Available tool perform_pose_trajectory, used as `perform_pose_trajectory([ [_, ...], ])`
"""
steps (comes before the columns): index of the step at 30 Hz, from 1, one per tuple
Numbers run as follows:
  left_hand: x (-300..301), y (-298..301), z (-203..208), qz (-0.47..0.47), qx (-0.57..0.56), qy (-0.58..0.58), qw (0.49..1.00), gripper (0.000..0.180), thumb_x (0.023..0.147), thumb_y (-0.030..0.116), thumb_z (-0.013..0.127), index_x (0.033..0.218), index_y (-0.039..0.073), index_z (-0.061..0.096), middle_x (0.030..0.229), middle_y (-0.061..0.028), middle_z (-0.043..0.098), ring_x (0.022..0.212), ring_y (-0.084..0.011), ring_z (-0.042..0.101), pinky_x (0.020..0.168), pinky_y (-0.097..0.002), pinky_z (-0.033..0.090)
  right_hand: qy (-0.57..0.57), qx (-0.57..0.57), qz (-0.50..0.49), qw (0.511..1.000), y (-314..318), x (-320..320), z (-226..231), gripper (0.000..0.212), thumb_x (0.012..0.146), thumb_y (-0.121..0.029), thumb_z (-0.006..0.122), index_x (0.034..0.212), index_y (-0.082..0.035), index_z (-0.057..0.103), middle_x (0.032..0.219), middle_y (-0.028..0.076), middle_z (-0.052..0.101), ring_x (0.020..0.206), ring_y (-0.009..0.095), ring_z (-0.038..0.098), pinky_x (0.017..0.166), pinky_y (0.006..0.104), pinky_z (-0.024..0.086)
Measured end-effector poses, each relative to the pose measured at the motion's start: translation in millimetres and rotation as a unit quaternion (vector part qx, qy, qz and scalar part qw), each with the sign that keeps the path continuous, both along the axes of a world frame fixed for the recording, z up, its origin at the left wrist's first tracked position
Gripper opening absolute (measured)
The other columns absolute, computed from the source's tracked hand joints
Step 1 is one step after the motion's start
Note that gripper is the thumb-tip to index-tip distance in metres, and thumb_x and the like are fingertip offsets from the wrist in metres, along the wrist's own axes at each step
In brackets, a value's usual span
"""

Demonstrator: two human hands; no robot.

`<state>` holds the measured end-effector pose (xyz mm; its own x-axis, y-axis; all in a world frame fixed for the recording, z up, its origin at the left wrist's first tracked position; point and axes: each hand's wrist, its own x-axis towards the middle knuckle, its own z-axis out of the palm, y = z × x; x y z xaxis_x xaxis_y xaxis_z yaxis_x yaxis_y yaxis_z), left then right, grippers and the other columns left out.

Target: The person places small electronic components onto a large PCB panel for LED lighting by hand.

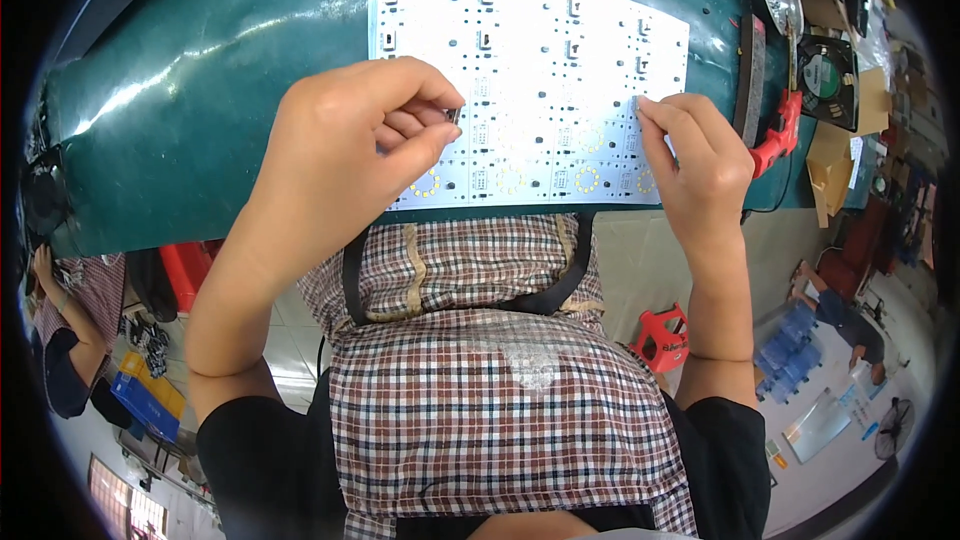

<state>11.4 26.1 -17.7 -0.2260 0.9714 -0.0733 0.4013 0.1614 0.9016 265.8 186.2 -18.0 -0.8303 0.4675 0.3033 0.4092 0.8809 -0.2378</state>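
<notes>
The left hand (pixel 350 130) pinched a small dark part (pixel 454 116) between thumb and finger, mostly hidden by the fingertips and too small to identify, and covered some of the left edge of the white circuit board (pixel 520 70) on the green bench (pixel 230 90). The right hand (pixel 705 152) had thumb and forefinger pressed together over the board's right side, whatever they might have held being impossible to make out. Glare washed out the board's middle, while a red tool (pixel 778 135) and black fan (pixel 828 80) crowded the bench's right end.

the circuit board sheet (pixel 517 70) lies on the table (pixel 200 150), left of the fan (pixel 827 80).
</notes>
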Motion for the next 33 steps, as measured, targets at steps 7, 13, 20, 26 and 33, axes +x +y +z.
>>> perform_pose_trajectory([
  [7,4,-1,0,-0.006,0.029,0.116,0.993,0.013,0.083,0.001,0.078,0.095,0.004,0.073,0.085,-0.0068,0.07,0.072,-0.0184,0.072,0.063,-0.0276,0.057,-0.012,-0.134,-0.013,0.991,11,0,11,0.015,0.081,0.009,0.076,0.095,0.002,0.073,0.083,0.01,0.067,0.07,0.02,0.067,0.063,0.0294,0.053],
  [13,-2,1,2,-0.029,0.023,0.173,0.984,0.015,0.08,0.002,0.08,0.094,0.004,0.075,0.084,-0.0053,0.069,0.071,-0.0158,0.069,0.061,-0.0276,0.052,-0.054,-0.232,-0.03,0.971,25,-8,19,0.013,0.082,0.002,0.076,0.094,0.0,0.075,0.083,0.012,0.069,0.071,0.025,0.069,0.065,0.0332,0.055],
  [20,-5,8,7,0.018,0.024,0.19,0.981,0.013,0.08,0.007,0.081,0.092,0.006,0.076,0.085,-0.0061,0.072,0.072,-0.0192,0.072,0.063,-0.0301,0.054,-0.015,-0.065,-0.103,0.992,129,-42,-11,0.017,0.094,-0.004,0.07,0.11,0.0,0.075,0.096,0.005,0.075,0.082,0.011,0.07,0.074,0.0267,0.055],
  [26,0,12,2,0.02,0.025,0.208,0.978,0.012,0.08,0.009,0.081,0.091,0.006,0.076,0.084,-0.0053,0.071,0.072,-0.0186,0.072,0.063,-0.0303,0.054,-0.052,-0.057,-0.164,0.984,130,-95,-20,0.017,0.079,-0.014,0.078,0.088,0.001,0.074,0.084,0.021,0.071,0.081,0.039,0.07,0.074,0.0455,0.055],
  [33,9,23,0,-0.009,0.051,0.226,0.973,0.017,0.08,0.004,0.082,0.097,0.006,0.079,0.085,-0.0031,0.071,0.074,-0.0115,0.069,0.063,-0.0237,0.051,-0.006,-0.114,-0.163,0.98,121,-108,-14,0.014,0.079,-0.011,0.076,0.081,0.001,0.07,0.082,0.021,0.071,0.081,0.038,0.07,0.074,0.0447,0.055],
])
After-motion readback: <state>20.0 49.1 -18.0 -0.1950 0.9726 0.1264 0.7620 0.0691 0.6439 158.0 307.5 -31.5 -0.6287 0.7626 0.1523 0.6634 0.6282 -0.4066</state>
